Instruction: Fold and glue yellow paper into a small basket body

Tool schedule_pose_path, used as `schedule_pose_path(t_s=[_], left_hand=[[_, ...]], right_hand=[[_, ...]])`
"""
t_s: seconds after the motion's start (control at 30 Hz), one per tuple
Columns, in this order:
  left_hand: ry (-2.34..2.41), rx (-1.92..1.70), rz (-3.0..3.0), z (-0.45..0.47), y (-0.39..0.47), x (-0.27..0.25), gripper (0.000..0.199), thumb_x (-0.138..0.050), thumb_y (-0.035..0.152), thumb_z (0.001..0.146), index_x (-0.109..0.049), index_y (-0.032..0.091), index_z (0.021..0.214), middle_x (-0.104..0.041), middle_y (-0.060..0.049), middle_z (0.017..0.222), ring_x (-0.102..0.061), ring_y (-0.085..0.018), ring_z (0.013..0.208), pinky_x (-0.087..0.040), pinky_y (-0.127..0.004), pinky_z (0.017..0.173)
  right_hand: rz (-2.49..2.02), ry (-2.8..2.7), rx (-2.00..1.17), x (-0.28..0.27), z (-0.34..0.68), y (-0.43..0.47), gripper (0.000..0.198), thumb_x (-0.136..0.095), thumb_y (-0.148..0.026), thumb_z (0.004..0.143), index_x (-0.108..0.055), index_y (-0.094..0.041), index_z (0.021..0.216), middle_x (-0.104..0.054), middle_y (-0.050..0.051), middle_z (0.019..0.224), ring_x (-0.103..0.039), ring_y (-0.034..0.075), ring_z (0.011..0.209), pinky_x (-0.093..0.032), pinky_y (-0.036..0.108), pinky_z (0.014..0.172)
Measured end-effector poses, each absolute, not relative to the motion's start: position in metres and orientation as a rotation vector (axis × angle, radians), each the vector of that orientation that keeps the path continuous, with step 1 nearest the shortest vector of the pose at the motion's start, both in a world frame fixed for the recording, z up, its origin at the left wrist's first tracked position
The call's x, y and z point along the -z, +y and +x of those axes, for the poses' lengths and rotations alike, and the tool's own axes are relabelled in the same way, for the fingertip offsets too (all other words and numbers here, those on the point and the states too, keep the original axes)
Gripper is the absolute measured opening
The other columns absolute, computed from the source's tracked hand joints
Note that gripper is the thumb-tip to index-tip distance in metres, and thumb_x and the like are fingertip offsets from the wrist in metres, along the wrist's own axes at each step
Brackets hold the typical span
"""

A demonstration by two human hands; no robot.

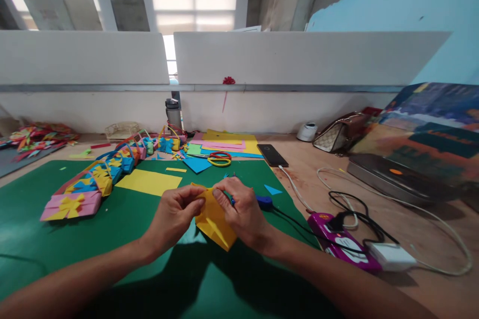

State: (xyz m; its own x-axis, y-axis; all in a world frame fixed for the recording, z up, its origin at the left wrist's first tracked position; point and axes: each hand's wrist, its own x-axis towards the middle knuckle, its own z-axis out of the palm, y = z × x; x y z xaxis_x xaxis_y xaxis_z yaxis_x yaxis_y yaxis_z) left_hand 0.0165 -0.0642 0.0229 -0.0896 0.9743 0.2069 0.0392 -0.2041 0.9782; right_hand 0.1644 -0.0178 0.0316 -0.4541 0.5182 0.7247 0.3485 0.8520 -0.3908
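Note:
Between my two hands is a folded piece of yellow paper (217,224), held up over the green mat (149,269) with one corner pointing down. My left hand (179,212) pinches its upper left edge between thumb and fingers. My right hand (241,209) grips the upper right edge, thumb pressed on the near side. Behind my right hand lies a tool with a blue handle (264,203) and a black cord, its front part hidden. A flat yellow sheet (148,182) rests on the mat to the left.
A row of small paper bags with flower shapes (71,205) stands at left. Scissors with red and yellow handles (219,158) lie near stacked coloured paper (228,140). On the right are a phone (273,155), a purple power strip (342,241), loose cables and a dark case (396,179).

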Motion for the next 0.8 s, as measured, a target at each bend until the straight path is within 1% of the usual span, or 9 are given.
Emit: schedule_pose_path(t_s=[0.13,0.23,0.4,0.53,0.57,0.63,0.7,0.8], left_hand=[[1.18,-1.396,1.353,0.0167,-0.0644,-0.0241,0.016,-0.066,0.026,0.066,-0.067,0.012,0.073,-0.065,-0.002,0.068,-0.056,-0.012,0.063,-0.045,-0.02,0.057],[1.192,-1.421,1.43,0.0157,-0.0655,-0.0251,0.012,-0.065,0.025,0.068,-0.066,0.013,0.068,-0.062,-0.001,0.065,-0.053,-0.01,0.06,-0.042,-0.018,0.054],[1.178,-1.501,1.422,0.0133,-0.0686,-0.029,0.009,-0.066,0.021,0.065,-0.062,0.014,0.063,-0.061,-0.001,0.068,-0.054,-0.011,0.062,-0.043,-0.018,0.056],[1.182,-1.464,1.353,0.0136,-0.0686,-0.0298,0.011,-0.068,0.021,0.063,-0.061,0.014,0.062,-0.058,0.002,0.059,-0.05,-0.009,0.054,-0.041,-0.018,0.051],[1.177,-1.446,1.331,0.014,-0.0683,-0.0295,0.01,-0.068,0.022,0.062,-0.061,0.014,0.063,-0.058,0.002,0.058,-0.05,-0.009,0.053,-0.04,-0.017,0.05],[1.163,-1.416,1.277,0.0149,-0.0678,-0.0288,0.012,-0.069,0.022,0.062,-0.063,0.013,0.069,-0.061,0.001,0.062,-0.052,-0.009,0.055,-0.041,-0.018,0.052],[1.164,-1.394,1.215,0.0155,-0.0677,-0.028,0.021,-0.07,0.024,0.061,-0.065,0.013,0.078,-0.065,0.0,0.068,-0.055,-0.01,0.058,-0.043,-0.018,0.054],[1.181,-1.353,1.156,0.0149,-0.0689,-0.0275,0.035,-0.072,0.027,0.061,-0.063,0.012,0.091,-0.065,-0.001,0.066,-0.056,-0.012,0.058,-0.044,-0.021,0.055]], right_hand=[[-0.54,-2.144,-0.184,-0.0294,0.1652,-0.0171,0.018,-0.047,-0.016,0.087,-0.058,-0.017,0.074,-0.064,0.001,0.071,-0.055,0.014,0.069,-0.035,0.032,0.077],[-0.498,-2.16,-0.181,-0.0291,0.1659,-0.0178,0.017,-0.046,-0.017,0.088,-0.059,-0.017,0.078,-0.066,0.001,0.074,-0.056,0.014,0.071,-0.034,0.035,0.081],[-0.498,-2.112,-0.19,-0.0313,0.1677,-0.0181,0.014,-0.045,-0.017,0.088,-0.058,-0.017,0.084,-0.066,0.003,0.08,-0.056,0.015,0.076,-0.037,0.034,0.079],[-0.506,-2.123,-0.19,-0.0284,0.168,-0.0167,0.011,-0.047,-0.016,0.087,-0.058,-0.017,0.085,-0.066,0.003,0.08,-0.057,0.016,0.077,-0.037,0.035,0.081],[-0.505,-2.129,-0.196,-0.0272,0.1678,-0.0164,0.011,-0.047,-0.015,0.087,-0.058,-0.018,0.085,-0.066,0.003,0.08,-0.057,0.016,0.077,-0.036,0.035,0.082],[-0.503,-2.139,-0.212,-0.0251,0.1676,-0.0159,0.011,-0.047,-0.015,0.086,-0.057,-0.018,0.085,-0.066,0.003,0.08,-0.058,0.016,0.078,-0.036,0.036,0.083],[-0.514,-2.14,-0.224,-0.0239,0.1676,-0.0156,0.011,-0.047,-0.014,0.086,-0.057,-0.018,0.086,-0.066,0.003,0.081,-0.058,0.016,0.078,-0.035,0.037,0.084],[-0.546,-2.139,-0.242,-0.0235,0.1681,-0.0164,0.011,-0.047,-0.016,0.087,-0.057,-0.018,0.087,-0.066,0.003,0.083,-0.058,0.016,0.079,-0.034,0.038,0.086]])
